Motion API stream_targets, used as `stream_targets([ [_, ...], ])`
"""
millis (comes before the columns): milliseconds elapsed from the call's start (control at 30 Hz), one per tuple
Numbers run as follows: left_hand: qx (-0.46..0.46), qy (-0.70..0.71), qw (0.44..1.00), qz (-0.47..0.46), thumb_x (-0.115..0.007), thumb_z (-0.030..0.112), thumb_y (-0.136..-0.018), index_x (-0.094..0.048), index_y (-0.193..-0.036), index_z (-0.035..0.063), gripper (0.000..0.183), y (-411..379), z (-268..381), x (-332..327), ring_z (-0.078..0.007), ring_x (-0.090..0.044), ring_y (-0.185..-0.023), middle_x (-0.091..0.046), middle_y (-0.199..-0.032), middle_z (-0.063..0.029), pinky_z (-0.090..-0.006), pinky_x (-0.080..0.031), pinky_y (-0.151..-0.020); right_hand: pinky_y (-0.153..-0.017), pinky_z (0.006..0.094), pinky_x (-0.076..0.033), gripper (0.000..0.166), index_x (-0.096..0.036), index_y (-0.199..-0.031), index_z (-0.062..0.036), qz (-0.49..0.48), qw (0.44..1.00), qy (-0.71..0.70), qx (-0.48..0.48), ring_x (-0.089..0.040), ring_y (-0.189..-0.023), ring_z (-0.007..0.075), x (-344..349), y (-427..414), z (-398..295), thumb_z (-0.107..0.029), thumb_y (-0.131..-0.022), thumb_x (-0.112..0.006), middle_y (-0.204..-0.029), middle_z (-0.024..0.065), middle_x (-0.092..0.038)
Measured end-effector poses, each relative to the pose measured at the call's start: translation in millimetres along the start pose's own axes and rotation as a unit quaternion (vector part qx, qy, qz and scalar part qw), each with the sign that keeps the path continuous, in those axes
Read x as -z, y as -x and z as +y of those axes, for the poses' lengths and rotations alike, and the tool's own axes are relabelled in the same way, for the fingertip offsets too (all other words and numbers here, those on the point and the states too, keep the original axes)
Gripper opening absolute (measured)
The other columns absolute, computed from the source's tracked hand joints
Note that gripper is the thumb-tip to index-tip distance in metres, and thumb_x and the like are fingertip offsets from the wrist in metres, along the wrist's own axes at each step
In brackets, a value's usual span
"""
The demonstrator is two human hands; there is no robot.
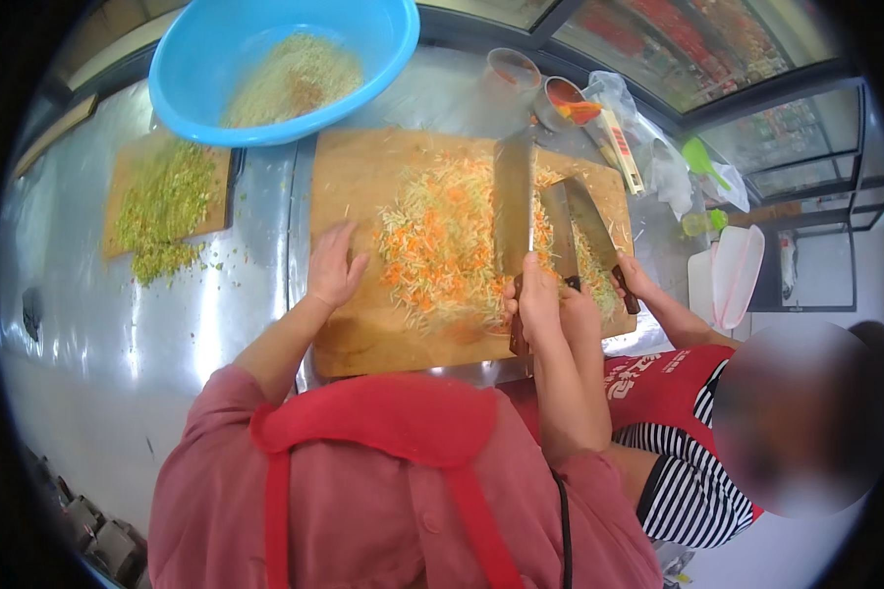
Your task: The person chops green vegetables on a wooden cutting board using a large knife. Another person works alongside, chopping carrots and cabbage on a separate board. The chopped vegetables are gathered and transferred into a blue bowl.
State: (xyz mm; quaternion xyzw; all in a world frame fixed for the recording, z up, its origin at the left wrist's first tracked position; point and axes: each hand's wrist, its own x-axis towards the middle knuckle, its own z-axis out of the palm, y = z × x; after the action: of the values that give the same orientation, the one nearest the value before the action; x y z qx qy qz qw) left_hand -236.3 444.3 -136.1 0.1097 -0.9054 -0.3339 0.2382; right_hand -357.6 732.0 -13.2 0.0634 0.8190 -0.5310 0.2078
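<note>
My right hand [536,294] grips the brown wooden handle of a cleaver [513,199]. Its broad blade is over a spread heap of shredded orange and pale green vegetables [435,250], with the edge's contact hidden. At the left edge of the wooden cutting board [353,339], my left hand [334,261] lies palm down with its thumb apart, holding nothing. Close on the right, a co-worker's two hands each hold a knife: one cleaver [558,221] is partly behind my wrist, the other cleaver [593,221] slants over the right part of the heap.
A large blue basin [169,88] with pale chopped food stands at the back left. Chopped green vegetables [166,206] cover a smaller board. Containers of red seasoning [560,96], a green scoop [700,158] and white plastic baskets [729,272] are at the right. The co-worker stands close beside me.
</note>
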Motion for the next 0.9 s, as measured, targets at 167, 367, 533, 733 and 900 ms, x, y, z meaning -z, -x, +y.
stream_targets([
  [167, 0.000, 0.009, 1.000, -0.019, -0.065, 0.021, -0.082, -0.045, -0.131, 0.0026, 0.056, -2.2, 4.2, -1.4, -0.0406, -0.045, -0.119, -0.050, -0.129, -0.0222, -0.0455, -0.037, -0.102, -0.037, 0.0274, -0.038, 0.050, -0.049, -0.074, -0.0047, 0.014, 0.966, 0.188, 0.177, -0.042, -0.037, 0.0122, -11.3, -20.5, 46.9, -0.046, -0.100, -0.037, -0.052, 0.0035, -0.048],
  [367, 0.026, 0.013, 0.999, -0.027, -0.066, 0.022, -0.081, -0.043, -0.133, 0.0017, 0.060, 1.6, 1.9, 2.2, -0.0400, -0.042, -0.124, -0.047, -0.133, -0.0222, -0.0448, -0.035, -0.105, -0.038, 0.0280, -0.038, 0.053, -0.048, -0.071, -0.0044, 0.002, 0.948, 0.197, 0.249, -0.043, -0.039, 0.0120, -3.7, -28.3, 42.7, -0.048, -0.099, -0.038, -0.051, 0.0042, -0.047],
  [533, 0.015, -0.076, 0.997, -0.029, -0.067, 0.025, -0.082, -0.037, -0.137, -0.0028, 0.069, -43.7, 2.4, -2.7, -0.0384, -0.028, -0.136, -0.036, -0.143, -0.0227, -0.0432, -0.026, -0.113, -0.038, 0.0276, -0.037, 0.052, -0.049, -0.072, -0.0047, -0.017, 0.953, 0.215, 0.215, -0.043, -0.040, 0.0124, -2.2, -43.9, 61.4, -0.047, -0.100, -0.037, -0.052, 0.0039, -0.047],
  [733, 0.119, -0.153, 0.978, -0.079, -0.059, 0.035, -0.088, -0.032, -0.140, -0.0041, 0.071, -136.6, -25.4, -11.2, -0.0356, -0.018, -0.142, -0.025, -0.151, -0.0213, -0.0464, -0.016, -0.116, -0.038, 0.0284, -0.036, 0.053, -0.048, -0.068, -0.0052, 0.018, 0.949, 0.204, 0.241, -0.044, -0.041, 0.0125, -4.2, -18.3, 49.8, -0.046, -0.100, -0.036, -0.053, 0.0047, -0.047],
  [900, 0.098, -0.108, 0.966, -0.212, -0.051, 0.038, -0.092, -0.030, -0.143, -0.0015, 0.067, -208.7, -8.8, -59.2, -0.0327, -0.020, -0.142, -0.025, -0.152, -0.0188, -0.0474, -0.015, -0.116, -0.039, 0.0287, -0.039, 0.054, -0.047, -0.069, -0.0061, -0.005, 0.978, 0.145, 0.149, -0.043, -0.041, 0.0124, -2.4, -21.3, 69.1, -0.050, -0.099, -0.038, -0.054, 0.0049, -0.046],
])
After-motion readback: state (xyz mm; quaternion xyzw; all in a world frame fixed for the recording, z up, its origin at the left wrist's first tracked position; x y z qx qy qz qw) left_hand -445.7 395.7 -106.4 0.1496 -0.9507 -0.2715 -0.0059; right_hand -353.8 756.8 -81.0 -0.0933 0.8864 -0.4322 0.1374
